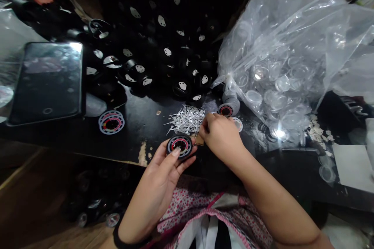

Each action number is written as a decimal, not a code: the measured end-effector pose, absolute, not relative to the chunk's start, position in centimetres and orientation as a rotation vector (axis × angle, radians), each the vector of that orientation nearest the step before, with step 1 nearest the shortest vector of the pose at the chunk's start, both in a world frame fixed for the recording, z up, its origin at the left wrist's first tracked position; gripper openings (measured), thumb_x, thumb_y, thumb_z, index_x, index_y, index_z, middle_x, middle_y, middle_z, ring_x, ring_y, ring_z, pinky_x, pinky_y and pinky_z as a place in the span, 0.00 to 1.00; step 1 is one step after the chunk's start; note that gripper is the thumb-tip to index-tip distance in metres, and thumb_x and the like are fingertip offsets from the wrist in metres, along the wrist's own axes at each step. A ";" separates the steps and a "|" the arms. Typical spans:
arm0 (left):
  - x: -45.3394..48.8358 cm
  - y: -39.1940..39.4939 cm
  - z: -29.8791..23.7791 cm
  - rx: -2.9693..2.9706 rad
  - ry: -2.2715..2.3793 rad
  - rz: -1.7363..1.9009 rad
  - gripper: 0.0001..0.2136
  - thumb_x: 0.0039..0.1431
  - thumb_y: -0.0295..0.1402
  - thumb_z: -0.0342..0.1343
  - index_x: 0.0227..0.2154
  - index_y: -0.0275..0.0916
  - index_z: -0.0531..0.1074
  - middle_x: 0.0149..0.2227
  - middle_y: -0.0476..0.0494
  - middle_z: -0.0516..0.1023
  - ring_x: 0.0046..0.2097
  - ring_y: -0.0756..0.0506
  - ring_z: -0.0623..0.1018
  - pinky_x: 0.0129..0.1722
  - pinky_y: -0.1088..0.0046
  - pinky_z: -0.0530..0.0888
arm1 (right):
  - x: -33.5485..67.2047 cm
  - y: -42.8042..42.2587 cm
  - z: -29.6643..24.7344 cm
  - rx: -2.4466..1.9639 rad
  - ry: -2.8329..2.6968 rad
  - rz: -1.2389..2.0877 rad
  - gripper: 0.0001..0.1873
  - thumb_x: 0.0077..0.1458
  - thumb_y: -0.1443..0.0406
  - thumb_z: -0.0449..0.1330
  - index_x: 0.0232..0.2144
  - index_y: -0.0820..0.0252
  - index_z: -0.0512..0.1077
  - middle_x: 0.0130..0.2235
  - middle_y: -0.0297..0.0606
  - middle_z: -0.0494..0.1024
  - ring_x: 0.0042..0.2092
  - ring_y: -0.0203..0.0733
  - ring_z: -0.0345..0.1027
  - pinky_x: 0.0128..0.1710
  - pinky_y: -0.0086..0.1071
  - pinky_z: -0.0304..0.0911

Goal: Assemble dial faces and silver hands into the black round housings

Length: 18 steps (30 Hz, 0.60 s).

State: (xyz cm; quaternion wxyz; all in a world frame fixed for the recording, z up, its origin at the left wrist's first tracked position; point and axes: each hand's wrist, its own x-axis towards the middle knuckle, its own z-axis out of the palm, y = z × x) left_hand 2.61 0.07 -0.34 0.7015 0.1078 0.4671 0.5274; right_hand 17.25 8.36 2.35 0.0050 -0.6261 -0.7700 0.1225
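My left hand (163,171) grips a small round black gauge (179,144) with a white dial marked in red, thumb laid across its face, just in front of the black table's edge (117,153). My right hand (220,134) is closed in a pinch at the right side of a pile of thin white needles (187,120); whatever the fingertips hold is too small to make out. Close beyond that hand stands another gauge body (228,108) and a loose clear lens (237,123).
A heap of black gauge housings (163,54) fills the back of the table. A clear plastic bag of round lenses (280,70) sits at right. A dark phone (48,81) lies at left, with loose dial faces (111,122) near it. More parts lie under the table (96,206).
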 end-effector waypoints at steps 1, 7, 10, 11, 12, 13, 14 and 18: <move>2.7 0.2 -0.3 0.217 1.029 1.178 0.08 0.62 0.32 0.59 0.43 0.41 0.76 0.46 0.42 0.83 0.48 0.42 0.82 0.47 0.66 0.80 | 17.3 8.3 2.4 -1.951 -2.389 0.411 0.10 0.62 0.66 0.52 0.35 0.63 0.73 0.39 0.46 0.81 0.42 0.49 0.74 0.41 0.40 0.60; 3.2 1.2 0.5 -0.045 0.864 1.122 0.05 0.66 0.32 0.55 0.38 0.41 0.76 0.50 0.46 0.83 0.50 0.39 0.82 0.48 0.59 0.81 | 17.9 6.6 2.6 -1.617 -1.993 0.847 0.04 0.55 0.69 0.59 0.29 0.59 0.72 0.32 0.35 0.79 0.35 0.39 0.72 0.36 0.31 0.61; 3.7 1.7 0.9 -0.120 0.798 1.119 0.09 0.67 0.30 0.52 0.34 0.39 0.77 0.46 0.45 0.84 0.49 0.41 0.83 0.49 0.60 0.80 | 18.1 5.4 2.3 -1.463 -1.928 0.860 0.04 0.56 0.70 0.59 0.30 0.58 0.71 0.32 0.34 0.79 0.36 0.39 0.71 0.39 0.32 0.62; 3.8 1.7 1.0 -0.121 0.793 1.123 0.09 0.67 0.30 0.51 0.35 0.39 0.77 0.46 0.43 0.84 0.49 0.41 0.83 0.49 0.61 0.80 | 18.2 5.1 2.2 -1.442 -1.925 0.839 0.04 0.56 0.71 0.58 0.30 0.58 0.71 0.32 0.34 0.78 0.37 0.39 0.71 0.39 0.33 0.62; 4.0 1.7 1.0 -0.113 0.790 1.124 0.09 0.67 0.30 0.51 0.36 0.38 0.77 0.46 0.42 0.84 0.49 0.41 0.83 0.50 0.62 0.80 | 18.3 5.0 2.0 -1.428 -1.922 0.820 0.05 0.56 0.71 0.58 0.29 0.58 0.70 0.32 0.34 0.78 0.37 0.39 0.71 0.39 0.33 0.62; 4.1 1.7 1.0 -0.101 0.788 1.127 0.09 0.67 0.30 0.52 0.37 0.38 0.78 0.47 0.41 0.84 0.49 0.41 0.83 0.50 0.62 0.80 | 18.5 4.9 1.8 -1.418 -1.918 0.807 0.05 0.56 0.71 0.58 0.29 0.58 0.69 0.32 0.34 0.77 0.37 0.39 0.70 0.40 0.34 0.62; 4.2 1.7 0.9 -0.086 0.789 1.131 0.09 0.67 0.31 0.52 0.38 0.38 0.78 0.48 0.41 0.84 0.49 0.41 0.83 0.51 0.62 0.79 | 18.6 4.8 1.6 -1.404 -1.913 0.799 0.05 0.57 0.71 0.58 0.29 0.57 0.69 0.32 0.34 0.77 0.37 0.39 0.70 0.40 0.34 0.62; 4.3 1.4 0.4 -0.021 0.834 1.184 0.07 0.65 0.30 0.55 0.36 0.38 0.78 0.47 0.39 0.84 0.51 0.41 0.82 0.54 0.62 0.77 | 19.3 4.8 1.3 -1.329 -1.923 0.805 0.04 0.58 0.70 0.58 0.31 0.59 0.70 0.35 0.36 0.76 0.40 0.40 0.70 0.42 0.34 0.63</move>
